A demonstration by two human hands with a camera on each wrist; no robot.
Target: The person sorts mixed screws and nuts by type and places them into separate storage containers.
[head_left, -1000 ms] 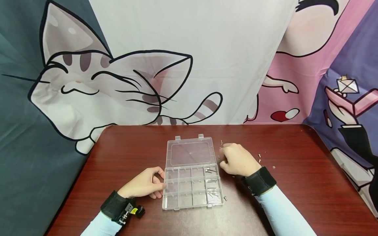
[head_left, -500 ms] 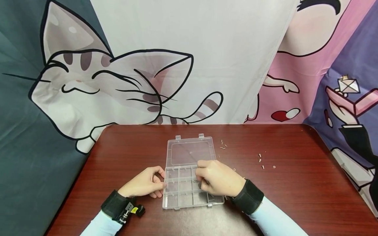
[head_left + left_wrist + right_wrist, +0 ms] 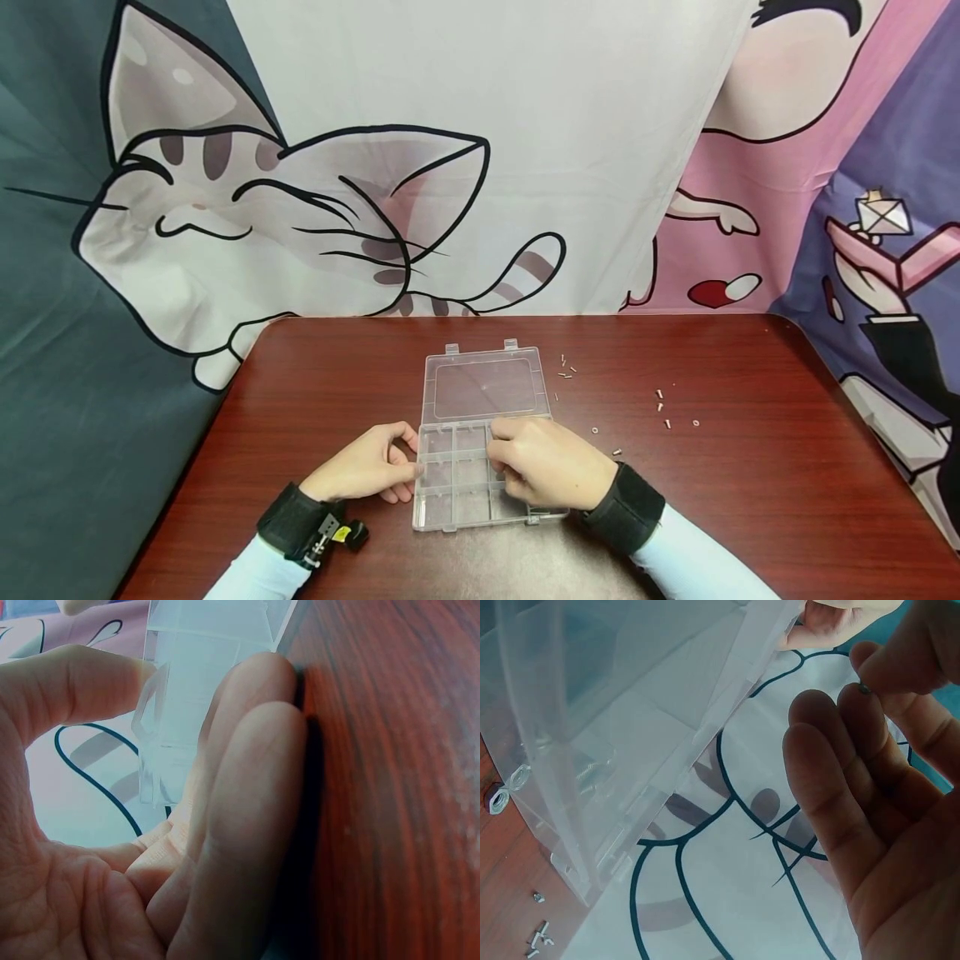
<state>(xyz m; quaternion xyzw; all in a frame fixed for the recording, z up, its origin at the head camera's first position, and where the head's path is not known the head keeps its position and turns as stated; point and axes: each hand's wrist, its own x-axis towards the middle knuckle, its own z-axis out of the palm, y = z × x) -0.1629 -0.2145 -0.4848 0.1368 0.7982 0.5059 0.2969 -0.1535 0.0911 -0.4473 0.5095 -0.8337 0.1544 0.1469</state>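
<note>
A clear plastic compartment box [image 3: 471,504] lies on the table with its lid [image 3: 483,383] laid back. My left hand [image 3: 363,467] holds the box's left edge, thumb on one side and fingers against the other in the left wrist view. Over the right-hand compartments is my right hand [image 3: 555,462], covering most of that column. Its thumb and fingertip pinch a small dark metal piece [image 3: 865,688], mostly hidden, so its kind is unclear. Blurred screws [image 3: 596,769] show through the box wall in the right wrist view.
Several small screws [image 3: 567,377] lie right of the lid. Farther right are more screws [image 3: 660,407] and a small ring [image 3: 696,423]. Another ring [image 3: 595,430] lies near my right wrist. Beside the box sits a nut-like piece [image 3: 496,799]. A printed cloth [image 3: 600,167] hangs behind the table.
My right hand has moved from the table beside the lid, leftward and toward the front, over the box's right compartments, then slightly farther left. My left hand has stayed at the box edge.
</note>
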